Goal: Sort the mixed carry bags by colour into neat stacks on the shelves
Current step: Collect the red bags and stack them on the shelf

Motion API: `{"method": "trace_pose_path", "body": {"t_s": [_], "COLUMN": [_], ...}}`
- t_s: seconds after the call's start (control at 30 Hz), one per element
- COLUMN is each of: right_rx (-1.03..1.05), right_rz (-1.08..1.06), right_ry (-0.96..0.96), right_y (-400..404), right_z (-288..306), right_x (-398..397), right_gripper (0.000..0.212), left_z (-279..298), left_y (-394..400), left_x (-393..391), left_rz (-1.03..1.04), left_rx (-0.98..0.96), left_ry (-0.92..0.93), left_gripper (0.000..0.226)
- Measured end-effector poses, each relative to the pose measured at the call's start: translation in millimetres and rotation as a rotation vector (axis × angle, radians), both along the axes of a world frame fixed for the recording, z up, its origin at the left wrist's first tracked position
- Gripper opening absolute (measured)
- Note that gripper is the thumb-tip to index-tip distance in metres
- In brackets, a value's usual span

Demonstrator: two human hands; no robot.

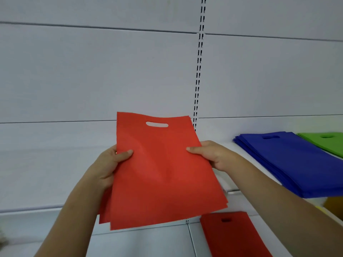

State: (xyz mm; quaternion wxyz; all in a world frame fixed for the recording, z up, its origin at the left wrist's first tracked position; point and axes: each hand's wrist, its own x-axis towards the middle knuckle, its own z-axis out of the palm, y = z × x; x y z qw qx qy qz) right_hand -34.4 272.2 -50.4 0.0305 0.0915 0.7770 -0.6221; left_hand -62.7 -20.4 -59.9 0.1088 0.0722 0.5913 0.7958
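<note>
Red bags (163, 173), a thin bunch, held up in the air in front of a pale wall (92, 71). Held from both sides. Left hand (109, 164) on the left edge, thumb across the front, fingers hidden behind, so pinching the bunch. Right hand (209, 154) on the right edge, same way, thumb on the front and fingers tucked behind. Front bag flat and facing the camera, a little tilted, with an oval handle hole (157, 124) near the top. Edges of more red ones peeking out at the lower left and lower right, not lined up well. To the right, on a white shelf (230, 145), a neat blue stack (297, 164). Just beside it, farther right, a green stack (326, 143), partly cut off by the frame edge. Down below, on a lower shelf (144, 243), one dark red bag (233, 236) lying flat, handle hole at its far end. Behind the held bunch, a slotted strip (199, 62) running up the wall.
</note>
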Motion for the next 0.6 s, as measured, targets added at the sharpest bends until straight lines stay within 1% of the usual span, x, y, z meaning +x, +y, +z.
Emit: {"method": "trace_pose_path", "body": {"t_s": [0.07, 0.13, 0.23, 0.27, 0.3, 0.33, 0.47, 0.6], "right_rx": [0.066, 0.163, 0.47, 0.542, 0.579, 0.572, 0.483, 0.493], "right_rz": [-0.018, -0.029, -0.053, -0.058, -0.061, -0.07, -0.089, -0.222], "right_ry": [0.116, 0.216, 0.378, 0.419, 0.448, 0.461, 0.431, 0.457], "right_y": [-6.2, -10.4, -11.0, -10.7, -10.1, -5.9, 21.7, 65.5], "right_z": [-0.9, -3.3, -3.1, -1.4, 0.7, 1.1, -7.7, -18.2], "right_x": [5.3, 12.2, 26.0, 33.3, 41.0, 51.5, 91.4, 143.2], "right_gripper": [0.024, 0.017, 0.014, 0.013, 0.013, 0.014, 0.021, 0.021], "left_z": [-2.5, -5.1, -7.9, -6.2, -2.8, 1.8, 23.4, 24.6], "left_y": [1.9, 7.1, 17.6, 20.8, 23.4, 29.3, 57.4, 109.4], "left_x": [1.5, 3.8, 5.6, 8.3, 12.2, 18.0, 50.1, 86.8], "left_rz": [0.089, 0.147, 0.225, 0.252, 0.262, 0.253, 0.269, 0.197], "left_rx": [-0.102, -0.274, -0.602, -0.664, -0.676, -0.667, -0.619, -0.576], "left_ry": [0.051, 0.138, 0.328, 0.372, 0.405, 0.438, 0.566, 0.591], "left_gripper": [0.027, 0.019, 0.013, 0.015, 0.018, 0.019, 0.02, 0.022]}}
